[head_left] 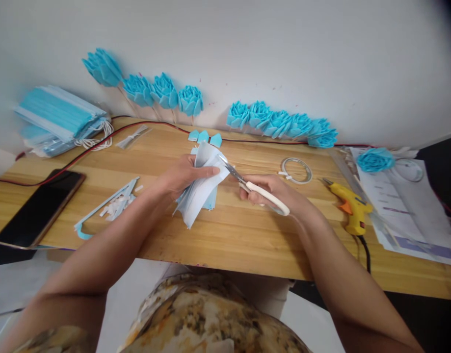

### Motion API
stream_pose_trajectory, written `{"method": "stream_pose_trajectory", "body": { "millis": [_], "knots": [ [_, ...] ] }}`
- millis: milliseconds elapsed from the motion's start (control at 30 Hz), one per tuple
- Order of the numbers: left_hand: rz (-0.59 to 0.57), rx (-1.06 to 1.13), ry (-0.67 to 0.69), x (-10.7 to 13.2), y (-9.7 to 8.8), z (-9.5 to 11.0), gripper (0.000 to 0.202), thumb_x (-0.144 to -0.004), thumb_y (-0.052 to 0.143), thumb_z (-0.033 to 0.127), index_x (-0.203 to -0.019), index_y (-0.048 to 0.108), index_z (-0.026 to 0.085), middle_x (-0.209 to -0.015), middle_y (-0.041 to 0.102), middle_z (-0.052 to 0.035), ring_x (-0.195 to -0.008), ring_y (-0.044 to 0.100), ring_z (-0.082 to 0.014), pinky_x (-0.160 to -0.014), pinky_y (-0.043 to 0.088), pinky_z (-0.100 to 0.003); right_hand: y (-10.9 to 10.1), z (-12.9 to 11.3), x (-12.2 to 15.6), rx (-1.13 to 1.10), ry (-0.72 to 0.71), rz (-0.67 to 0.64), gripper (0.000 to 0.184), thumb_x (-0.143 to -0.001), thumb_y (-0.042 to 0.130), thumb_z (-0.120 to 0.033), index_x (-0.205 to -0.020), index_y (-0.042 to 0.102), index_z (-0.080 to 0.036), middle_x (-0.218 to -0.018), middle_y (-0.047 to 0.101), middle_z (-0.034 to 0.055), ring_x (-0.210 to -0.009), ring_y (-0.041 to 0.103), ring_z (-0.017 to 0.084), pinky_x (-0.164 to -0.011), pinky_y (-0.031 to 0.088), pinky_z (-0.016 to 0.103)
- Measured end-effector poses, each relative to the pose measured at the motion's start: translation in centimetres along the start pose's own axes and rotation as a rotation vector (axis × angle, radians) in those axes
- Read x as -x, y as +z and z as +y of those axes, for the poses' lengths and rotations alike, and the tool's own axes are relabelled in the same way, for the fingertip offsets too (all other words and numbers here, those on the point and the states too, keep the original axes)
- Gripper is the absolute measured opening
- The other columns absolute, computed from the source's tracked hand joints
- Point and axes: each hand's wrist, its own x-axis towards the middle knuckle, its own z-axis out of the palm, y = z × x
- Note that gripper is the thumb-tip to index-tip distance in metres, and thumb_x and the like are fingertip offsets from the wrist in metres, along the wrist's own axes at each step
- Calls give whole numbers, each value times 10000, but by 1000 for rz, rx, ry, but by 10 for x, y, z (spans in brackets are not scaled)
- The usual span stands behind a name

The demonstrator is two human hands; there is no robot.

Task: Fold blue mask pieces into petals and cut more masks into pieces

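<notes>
Over the middle of the wooden table, my left hand (186,174) is closed on a pale sheet of face mask fabric (203,189), thumb on top. My right hand (265,189) grips a pair of white-handled scissors (267,196), whose metal blades reach the sheet's upper right edge. More blue fabric lies beneath the sheet, partly hidden by it. Just behind sit several small blue cut petals (203,137).
Blue fabric roses (165,91) lean on the wall. Stacked masks (56,115), a phone (41,208) and white scraps (117,207) are left. A tape roll (309,170), a yellow glue gun (352,208), papers (412,196) and another rose (375,160) are right. A red-black cable (111,136) crosses behind.
</notes>
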Motion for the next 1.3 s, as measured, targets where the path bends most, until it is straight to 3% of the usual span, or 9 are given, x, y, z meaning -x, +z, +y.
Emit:
{"method": "stream_pose_trajectory", "body": {
  "millis": [233,500,867,1100,1300],
  "knots": [
    [91,34,53,-1,-4,1,420,-521,918,379,-787,691,146,-732,671,-24,-628,580,-136,-565,450,-249,0,-3,1,-60,97,31,505,-730,766,-616,-930,649,-167,-800,576,21,-643,429,107,-541,337,256],
    [79,-119,57,-1,1,-5,374,-572,879,419,-758,690,156,-691,654,-19,-584,553,-133,-525,407,-253,0,2,-1,-18,30,-4,562,-761,712,-689,-955,659,-164,-807,572,24,-662,430,116,-551,339,267],
    [99,-152,74,0,1,-4,383,-580,879,436,-749,683,155,-677,646,-15,-570,546,-124,-508,410,-240,0,2,-1,14,-1,-14,568,-790,689,-696,-967,658,-158,-822,597,26,-678,460,116,-576,364,271],
    [-34,-136,31,1,3,-7,367,-609,882,427,-770,679,168,-692,674,-33,-562,579,-153,-487,448,-264,0,4,-3,-1,-8,5,547,-808,695,-662,-1053,651,-174,-839,607,23,-682,467,123,-588,366,278],
    [54,-80,33,0,2,-5,398,-563,898,426,-763,685,156,-699,660,-27,-581,560,-136,-512,436,-252,1,2,-2,-7,0,6,596,-786,695,-698,-1057,639,-170,-845,592,24,-693,469,125,-605,367,277]
  ]
}}
